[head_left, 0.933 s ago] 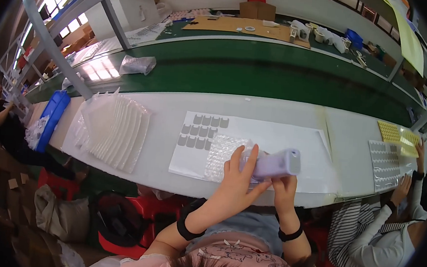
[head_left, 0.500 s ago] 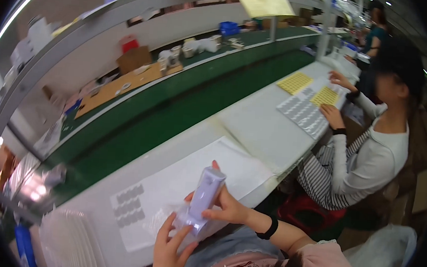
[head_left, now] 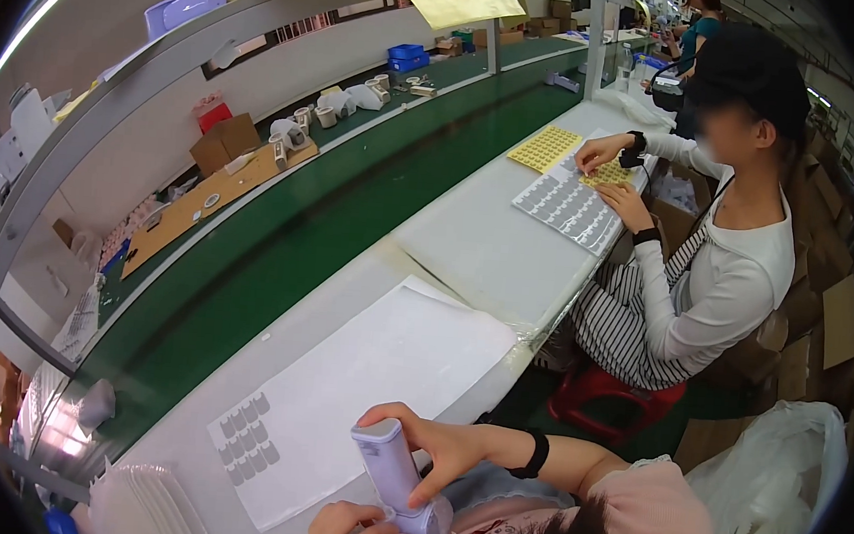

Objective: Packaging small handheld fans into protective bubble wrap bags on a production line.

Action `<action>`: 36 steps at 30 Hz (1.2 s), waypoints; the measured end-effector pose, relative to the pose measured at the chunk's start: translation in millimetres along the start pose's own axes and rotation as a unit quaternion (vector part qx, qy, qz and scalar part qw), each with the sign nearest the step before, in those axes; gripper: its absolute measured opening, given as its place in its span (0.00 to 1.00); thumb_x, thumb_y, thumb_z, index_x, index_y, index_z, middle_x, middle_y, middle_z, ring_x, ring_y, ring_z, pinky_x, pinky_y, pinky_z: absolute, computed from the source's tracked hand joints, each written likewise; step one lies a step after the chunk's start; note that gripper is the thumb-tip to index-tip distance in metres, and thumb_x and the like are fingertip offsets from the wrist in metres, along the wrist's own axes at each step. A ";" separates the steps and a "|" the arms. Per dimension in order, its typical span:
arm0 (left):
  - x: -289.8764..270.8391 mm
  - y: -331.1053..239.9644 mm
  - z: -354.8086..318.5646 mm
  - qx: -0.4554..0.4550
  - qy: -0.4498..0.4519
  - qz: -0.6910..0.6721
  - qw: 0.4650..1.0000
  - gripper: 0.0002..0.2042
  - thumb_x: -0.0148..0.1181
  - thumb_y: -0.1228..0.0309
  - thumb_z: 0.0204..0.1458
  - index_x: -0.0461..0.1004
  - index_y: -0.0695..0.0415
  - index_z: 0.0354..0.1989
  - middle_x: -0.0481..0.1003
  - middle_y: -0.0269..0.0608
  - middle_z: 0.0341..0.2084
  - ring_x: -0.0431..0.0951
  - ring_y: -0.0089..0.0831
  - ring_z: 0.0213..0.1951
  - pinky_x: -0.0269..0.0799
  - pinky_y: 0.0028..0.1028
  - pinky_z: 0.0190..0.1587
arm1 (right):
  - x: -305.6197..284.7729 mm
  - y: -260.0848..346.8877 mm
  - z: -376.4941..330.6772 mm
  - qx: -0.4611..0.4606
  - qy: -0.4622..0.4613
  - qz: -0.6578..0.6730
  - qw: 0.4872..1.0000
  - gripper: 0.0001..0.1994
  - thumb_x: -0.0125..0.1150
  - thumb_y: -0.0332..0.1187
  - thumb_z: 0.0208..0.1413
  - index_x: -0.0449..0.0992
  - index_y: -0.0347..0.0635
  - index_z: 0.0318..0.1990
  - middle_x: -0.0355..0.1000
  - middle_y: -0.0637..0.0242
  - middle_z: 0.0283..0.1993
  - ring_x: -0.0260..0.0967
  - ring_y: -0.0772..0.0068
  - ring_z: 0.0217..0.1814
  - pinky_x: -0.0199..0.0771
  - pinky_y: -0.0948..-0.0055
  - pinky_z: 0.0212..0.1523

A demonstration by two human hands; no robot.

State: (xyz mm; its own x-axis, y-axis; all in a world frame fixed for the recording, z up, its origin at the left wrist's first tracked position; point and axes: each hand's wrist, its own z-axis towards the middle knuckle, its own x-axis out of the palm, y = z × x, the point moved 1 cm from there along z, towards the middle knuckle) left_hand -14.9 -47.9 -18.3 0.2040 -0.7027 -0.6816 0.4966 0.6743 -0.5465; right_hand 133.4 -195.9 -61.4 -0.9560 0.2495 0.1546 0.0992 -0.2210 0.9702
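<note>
A lavender plastic device point(head_left: 393, 470) with a long body and a rounded, partly clear lower end is tilted in front of my chest. My right hand point(head_left: 437, 454) grips its long body, with a finger bent over the top end and the thumb low on the side. At the lower end, the fingers of my left hand point(head_left: 351, 532) are closed against the rim; a small pale edge shows between them, too small to name. Beneath and beyond lies a white sheet point(head_left: 379, 364) on the table, bearing several grey die-cut stickers point(head_left: 245, 440).
Stacked clear plastic trays point(head_left: 142, 511) stand at the near left. A green conveyor belt point(head_left: 318, 248) runs behind the table. On the right, a seated co-worker point(head_left: 722, 220) handles yellow point(head_left: 547, 149) and grey point(head_left: 567, 210) sticker sheets. A clear plastic bag point(head_left: 782, 476) is at my right.
The device has come down and nearer my body. My right hand has moved up over its top, and my left fingers have closed in at its lower end. The view has shifted a little.
</note>
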 end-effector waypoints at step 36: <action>18.1 16.5 0.5 -0.089 -0.260 -0.186 0.943 0.14 0.69 0.67 0.32 0.67 0.59 0.19 0.65 0.42 0.31 0.66 0.39 0.38 0.64 0.37 0.43 | 26.2 -31.2 10.7 -0.098 0.126 -0.077 0.984 0.29 0.67 0.37 0.42 0.64 0.38 0.53 0.65 0.57 0.51 0.65 0.64 0.47 0.64 0.66 0.47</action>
State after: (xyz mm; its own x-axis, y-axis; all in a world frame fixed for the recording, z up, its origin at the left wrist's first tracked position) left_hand -2.6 -49.6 -39.5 0.4532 -0.8831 -0.1213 0.4757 0.3547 -0.8049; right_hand 108.3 -172.5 -85.7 -0.9962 0.0570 -0.0664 -0.0833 -0.3833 0.9199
